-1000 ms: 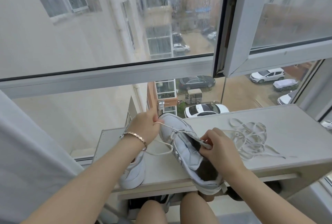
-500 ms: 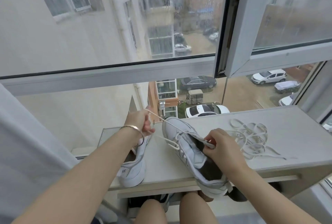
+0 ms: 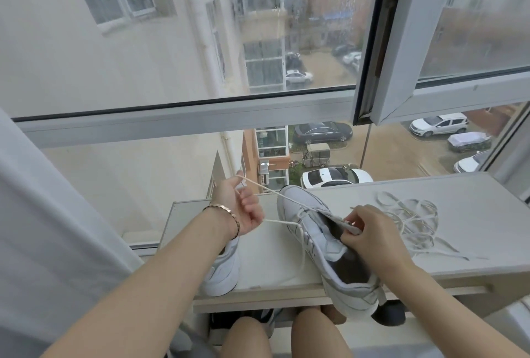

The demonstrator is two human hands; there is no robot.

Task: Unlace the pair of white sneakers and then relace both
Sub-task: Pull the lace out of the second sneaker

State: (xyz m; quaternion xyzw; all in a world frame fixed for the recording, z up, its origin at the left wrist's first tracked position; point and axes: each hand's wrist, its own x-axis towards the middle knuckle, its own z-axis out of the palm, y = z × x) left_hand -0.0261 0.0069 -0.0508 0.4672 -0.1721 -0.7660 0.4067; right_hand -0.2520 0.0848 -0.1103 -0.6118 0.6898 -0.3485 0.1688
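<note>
Left hand (image 3: pixel 242 210) curls round the lace (image 3: pixel 279 222) — tight from the shoe (image 3: pixel 308 211) at the table's (image 3: pixel 484 202) front edge — right hand (image 3: pixel 371 238) pinches its tongue (image 3: pixel 352 227).

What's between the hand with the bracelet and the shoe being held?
Two stretched strands of white lace run from the left hand to the sneaker, above bare table top. The head view shows it.

No text, label, brand or number can be read anywhere. The tilted white sneaker (image 3: pixel 296 205) has faint grey markings along its side, too blurred to make out as letters or a logo; the parked cars (image 3: pixel 335 177) seen through the glass are too small and rain-softened for any plate to be legible.
</note>
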